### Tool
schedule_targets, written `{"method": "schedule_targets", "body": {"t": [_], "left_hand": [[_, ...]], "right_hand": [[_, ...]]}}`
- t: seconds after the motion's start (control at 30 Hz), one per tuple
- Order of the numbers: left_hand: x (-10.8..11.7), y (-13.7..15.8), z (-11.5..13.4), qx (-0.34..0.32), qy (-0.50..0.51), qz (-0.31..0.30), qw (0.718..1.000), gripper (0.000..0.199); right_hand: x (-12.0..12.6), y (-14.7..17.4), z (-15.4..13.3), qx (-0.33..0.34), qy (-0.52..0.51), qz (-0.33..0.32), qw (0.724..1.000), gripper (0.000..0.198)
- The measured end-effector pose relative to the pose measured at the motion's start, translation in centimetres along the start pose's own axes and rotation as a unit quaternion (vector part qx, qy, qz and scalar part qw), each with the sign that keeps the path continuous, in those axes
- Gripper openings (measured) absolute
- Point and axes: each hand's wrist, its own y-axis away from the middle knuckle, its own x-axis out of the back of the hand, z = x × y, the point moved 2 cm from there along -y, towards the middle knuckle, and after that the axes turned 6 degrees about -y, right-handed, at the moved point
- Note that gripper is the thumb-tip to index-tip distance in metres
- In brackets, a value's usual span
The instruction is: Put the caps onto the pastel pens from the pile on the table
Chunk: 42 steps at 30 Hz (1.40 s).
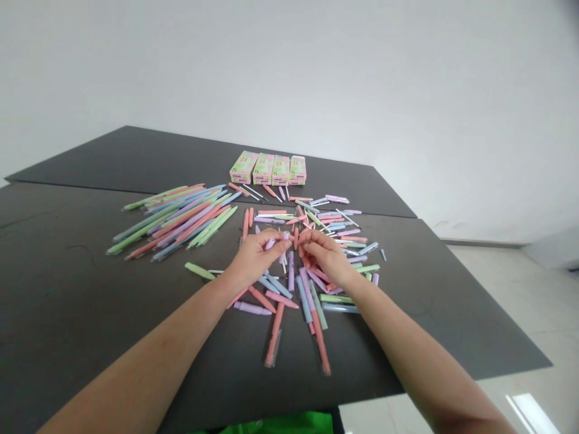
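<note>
My left hand (254, 258) is closed on a lilac pen part (270, 243), its thumb and forefinger pinched around it above the middle of the scattered parts. Close on the right, the fingers of my right hand (326, 256) are bent together in a pinch. What they hold, if anything, is too small to make out. Under and around both hands lie loose pen barrels, caps and thin white refills in pink, lilac, blue and green. A lilac barrel (291, 271) lies between the wrists, and a red pen (273, 337) with a clear end points towards me.
To the left lies a heap of long pastel pens (181, 217) with clear ends. Several pink and green boxes (243, 167) marked 5 stand in a row at the back. The dark table (81, 289) has a seam across it, and its right edge drops to a pale floor (511, 289).
</note>
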Motion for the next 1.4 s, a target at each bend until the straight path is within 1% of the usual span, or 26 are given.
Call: {"method": "schedule_targets", "body": {"t": [0.1,0.17,0.23,0.3,0.37,0.4,0.47,0.5,0.57,0.6,0.67,0.73,0.83,0.93,1.1,1.23,1.33,1.4], "left_hand": [[-0.2,-0.1,-0.1,-0.030,-0.049,-0.033,0.998,0.026],[-0.3,-0.2,-0.3,-0.042,-0.063,-0.035,0.997,0.025],[-0.3,-0.3,-0.5,-0.050,-0.070,-0.031,0.996,0.025],[-0.3,-0.3,-0.6,-0.055,-0.076,-0.027,0.995,0.025],[-0.3,-0.2,-0.7,-0.052,-0.083,-0.028,0.995,0.025],[-0.3,-0.2,-0.7,-0.050,-0.087,-0.028,0.995,0.025],[-0.4,-0.2,-0.7,-0.048,-0.089,-0.028,0.994,0.025],[-0.4,-0.2,-0.7,-0.048,-0.088,-0.028,0.995,0.025],[-0.5,-0.2,-0.7,-0.047,-0.082,-0.027,0.995,0.025],[-0.5,-0.2,-0.7,-0.045,-0.080,-0.027,0.995,0.025],[-0.5,-0.2,-0.7,-0.041,-0.078,-0.029,0.996,0.025],[-0.5,-0.1,-0.7,-0.041,-0.076,-0.029,0.996,0.025],[-0.5,-0.1,-0.8,-0.044,-0.081,-0.033,0.995,0.025],[-0.5,0.0,-1.1,-0.045,-0.086,-0.036,0.995,0.024],[-0.5,0.1,-0.8,-0.057,-0.098,-0.037,0.993,0.020],[-0.6,0.1,-0.6,-0.064,-0.100,-0.036,0.992,0.017],[-0.7,0.0,-0.5,-0.071,-0.101,-0.035,0.992,0.017],[-0.7,0.0,-0.4,-0.075,-0.099,-0.031,0.992,0.016]], "right_hand": [[-0.3,0.1,-0.2,-0.019,0.017,-0.002,1.000,0.004],[-0.3,-0.2,-0.1,-0.020,0.048,0.000,0.999,0.006],[0.1,-0.8,-0.1,-0.005,0.115,0.007,0.993,0.012],[0.7,-1.8,-0.2,0.027,0.215,0.015,0.976,0.019],[1.0,-3.1,-0.6,0.063,0.330,0.015,0.942,0.028],[1.0,-3.8,-0.9,0.080,0.391,0.009,0.917,0.033],[0.8,-5.3,-1.4,0.098,0.511,-0.004,0.854,0.039],[0.5,-6.1,-1.6,0.097,0.565,-0.008,0.819,0.041],[0.0,-7.4,-1.6,0.076,0.651,-0.017,0.755,0.046],[-0.3,-8.0,-1.5,0.064,0.680,-0.022,0.730,0.048],[-0.8,-8.9,-1.0,0.050,0.717,-0.030,0.694,0.050],[-1.0,-9.3,-0.6,0.049,0.735,-0.039,0.675,0.045],[-1.2,-9.1,-0.3,0.056,0.746,-0.055,0.662,0.038],[-1.1,-8.4,-0.5,0.063,0.745,-0.065,0.661,0.035],[-1.1,-6.9,-0.8,0.052,0.740,-0.073,0.666,0.035],[-1.3,-5.9,-0.9,0.062,0.731,-0.094,0.674,0.037],[-1.5,-6.3,-1.5,0.083,0.721,-0.085,0.683,0.039],[-1.8,-7.5,-2.1,0.094,0.717,-0.068,0.687,0.042]]}}
